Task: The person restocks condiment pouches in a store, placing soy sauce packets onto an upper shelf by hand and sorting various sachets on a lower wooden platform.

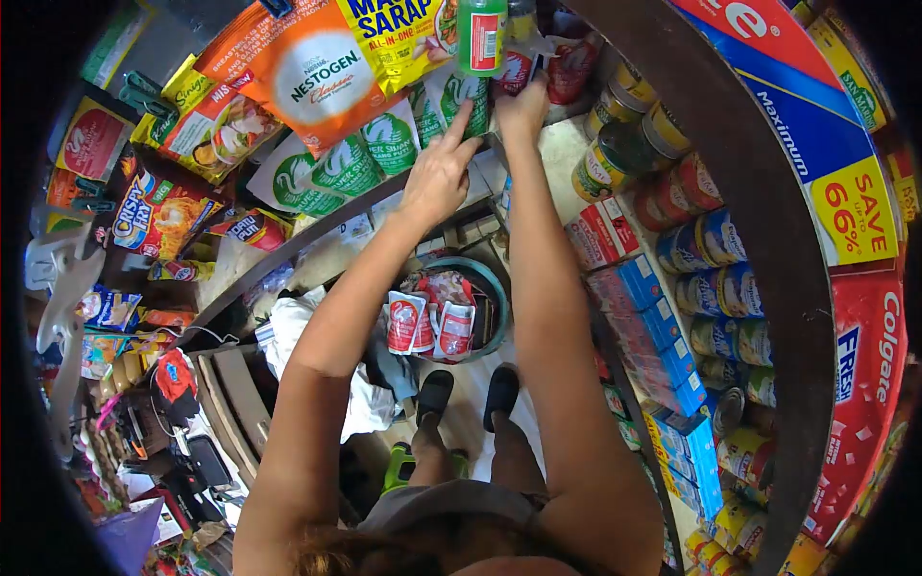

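Note:
A row of green-and-white Silver Swan vinegar pouches stands on the shelf ahead. My left hand reaches to this row with its index finger stretched against the rightmost green pouch; it holds nothing that I can see. Just right of it, my right hand is closed at the upper edge of a red pouch, its fingertips partly hidden. Another red pouch stands beside that hand. Below my arms, red-and-white pouches lie on top in a round bucket.
Overhead hang an orange Nestogen pack, a yellow seasoning pack and a green bottle. Cans and blue boxes line the right shelf. White cloth lies left of the bucket, near my feet.

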### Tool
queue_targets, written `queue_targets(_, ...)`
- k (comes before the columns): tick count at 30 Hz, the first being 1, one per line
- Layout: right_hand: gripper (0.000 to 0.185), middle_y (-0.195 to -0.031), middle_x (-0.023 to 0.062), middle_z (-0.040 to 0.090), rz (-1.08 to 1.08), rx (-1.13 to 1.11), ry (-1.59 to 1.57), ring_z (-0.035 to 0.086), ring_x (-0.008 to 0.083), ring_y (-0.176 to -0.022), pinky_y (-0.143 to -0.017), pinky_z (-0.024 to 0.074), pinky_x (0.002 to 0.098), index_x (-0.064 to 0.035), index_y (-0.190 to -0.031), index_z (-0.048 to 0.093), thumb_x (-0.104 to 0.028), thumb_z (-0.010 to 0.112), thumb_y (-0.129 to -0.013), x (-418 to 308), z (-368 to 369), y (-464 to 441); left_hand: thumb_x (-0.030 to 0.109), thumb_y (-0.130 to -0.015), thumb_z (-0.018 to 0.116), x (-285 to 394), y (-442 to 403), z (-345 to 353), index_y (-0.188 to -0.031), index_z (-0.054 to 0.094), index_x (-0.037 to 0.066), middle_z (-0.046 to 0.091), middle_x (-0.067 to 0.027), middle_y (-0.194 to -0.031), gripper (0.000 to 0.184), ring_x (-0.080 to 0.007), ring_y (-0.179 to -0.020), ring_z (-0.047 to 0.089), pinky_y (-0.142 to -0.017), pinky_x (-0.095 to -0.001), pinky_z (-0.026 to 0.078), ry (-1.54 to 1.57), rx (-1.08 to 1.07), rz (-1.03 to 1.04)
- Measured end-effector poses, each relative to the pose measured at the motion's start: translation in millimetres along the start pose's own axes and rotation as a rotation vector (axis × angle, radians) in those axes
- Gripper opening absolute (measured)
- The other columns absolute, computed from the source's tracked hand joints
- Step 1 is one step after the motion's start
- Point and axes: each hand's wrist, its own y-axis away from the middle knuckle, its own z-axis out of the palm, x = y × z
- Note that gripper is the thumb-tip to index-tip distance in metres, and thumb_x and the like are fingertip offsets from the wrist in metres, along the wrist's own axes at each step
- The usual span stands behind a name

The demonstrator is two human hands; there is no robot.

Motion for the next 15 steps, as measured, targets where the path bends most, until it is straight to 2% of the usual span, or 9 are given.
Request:
queue_targets(3, 0.055, -0.102, 0.0291, 0.053, -0.004, 0.063, -0.058, 0.05, 0.047, -0.101, -0.088, 0.0408, 0.0479, 0.005, -0.11, 0.043, 0.0, 0.067, -0.062, -19.3, -25.2, 18.7, -0.009, -0.059, 0.057, -2.4, 1.1, 3.5, -0.105, 0.058, 0.0, 0.027, -0.0199, -0.144, 0.047, -0.0358, -0.102, 0.053, -0.088, -0.0407, 0.045, -0.02, 0.056, 0.048)
queue_targets(6, 0.067, -0.102, 0.0259, 0.058, 0.163, -0.088, -0.059, 0.056, 0.0425, -0.099, -0.085, 0.0439, 0.044, 0.0013, -0.114, 0.038, -0.009, 0.076, -0.06, -23.0, -29.3, 22.6, -0.009, -0.06, 0.057, -3.8, 2.8, 5.7, -0.103, 0.059, 0.0, 0.027, -0.0201, -0.144, 0.044, -0.0348, -0.1, 0.054, -0.087, -0.0412, 0.045, -0.02, 0.081, 0.07)
queue_targets(9, 0.065, -0.106, 0.0313, 0.05, 0.141, -0.069, -0.056, 0.05, 0.0492, -0.1, -0.09, 0.0407, 0.0482, 0.0041, -0.119, 0.034, 0.004, 0.063, -0.062, -29.1, -15.7, 11.1, -0.009, -0.059, 0.057, -1.0, 6.6, 4.1, -0.103, 0.059, 0.0, 0.026, -0.0199, -0.144, 0.044, -0.0349, -0.104, 0.052, -0.09, -0.0415, 0.043, 0.004, 0.043, 0.046)
queue_targets(12, 0.066, -0.102, 0.0269, 0.057, 0.161, -0.042, 0.129, 0.054, 0.0441, -0.098, -0.086, 0.0443, 0.0437, 0.0007, -0.114, 0.038, -0.01, 0.074, -0.06, -11.9, 11.9, -1.4, -0.009, -0.059, 0.057, 0.2, 13.3, 4.7, -0.103, 0.059, -0.001, 0.026, -0.0198, -0.144, 0.044, -0.0355, -0.11, 0.049, -0.094, -0.0415, 0.041, -0.002, 0.022, 0.05)
queue_targets(13, 0.058, -0.105, 0.0265, 0.056, 0.116, -0.073, 0.074, 0.053, 0.0439, -0.101, -0.086, 0.0439, 0.0442, 0.0011, -0.112, 0.041, -0.01, 0.071, -0.063, -6.4, 15.6, -6.5, -0.009, -0.059, 0.057, 0.1, 14.5, 4.9, -0.103, 0.059, -0.001, 0.025, -0.0197, -0.144, 0.044, -0.0357, -0.112, 0.048, -0.095, -0.0414, 0.04, -0.01, 0.023, 0.059)
queue_targets(15, 0.055, -0.107, 0.0256, 0.056, -0.061, -0.028, -0.026, 0.053, 0.0431, -0.102, -0.087, 0.0435, 0.0437, 0.002, -0.112, 0.043, -0.01, 0.07, -0.065, 0.9, 21.3, -15.2, -0.009, -0.061, 0.058, -1.0, 16.3, 3.5, -0.108, 0.057, -0.001, 0.023, -0.0201, -0.145, 0.047, -0.0363, -0.117, 0.045, -0.098, -0.0405, 0.038, -0.027, -0.025, 0.059)
